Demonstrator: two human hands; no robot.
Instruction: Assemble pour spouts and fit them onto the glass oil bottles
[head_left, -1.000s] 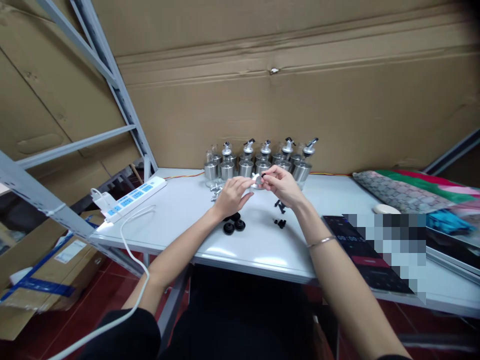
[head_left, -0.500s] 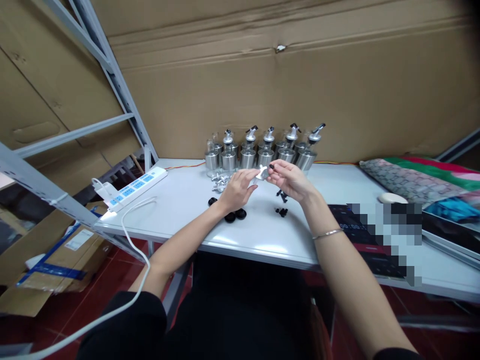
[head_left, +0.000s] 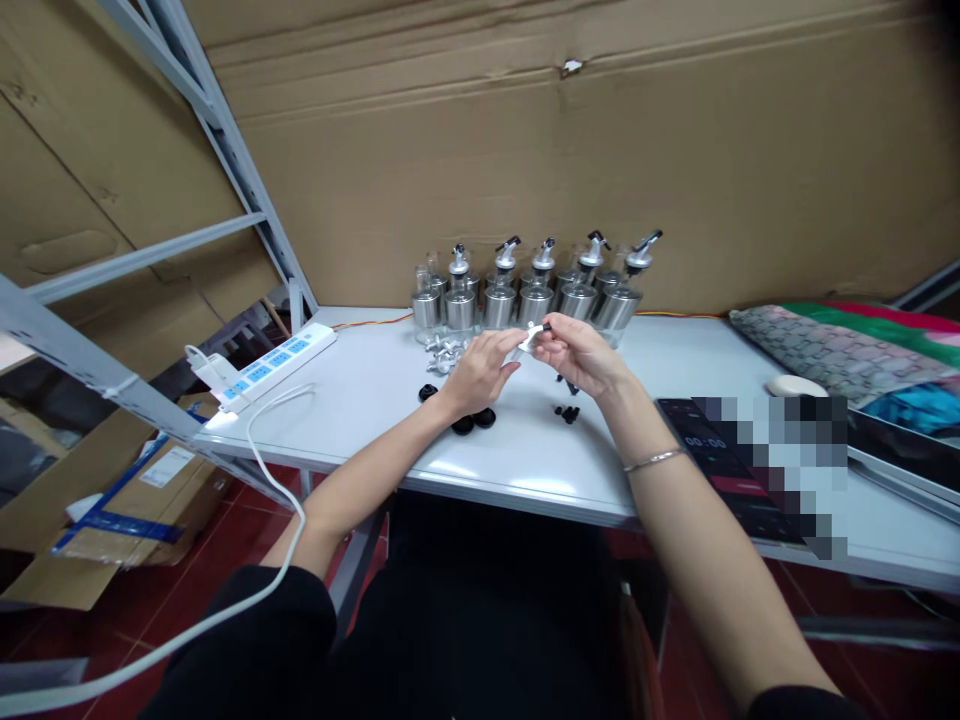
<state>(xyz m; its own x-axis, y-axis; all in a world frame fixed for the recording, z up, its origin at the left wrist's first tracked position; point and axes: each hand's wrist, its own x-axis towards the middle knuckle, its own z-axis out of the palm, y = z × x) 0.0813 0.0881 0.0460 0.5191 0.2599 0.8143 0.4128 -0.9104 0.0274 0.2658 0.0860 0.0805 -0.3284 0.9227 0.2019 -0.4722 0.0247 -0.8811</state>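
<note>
Head view: silver fitting [head_left: 532, 338] above the desk [head_left: 375, 385], between left hand [head_left: 478, 375] and right hand [head_left: 583, 355].
I see the left's fingers clamped on it, the right's pinching a small black part [head_left: 547, 328] at its end; metal-clad bottles [head_left: 536, 306] stand beyond.

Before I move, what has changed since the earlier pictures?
The view tipped down. Against the table, the left hand and right hand have shifted slightly toward its front edge, with the silver pourer part between them. The right hand still pinches the small black piece. One round black part left of the left hand came into view. Bottles and power strip stayed put.
</note>
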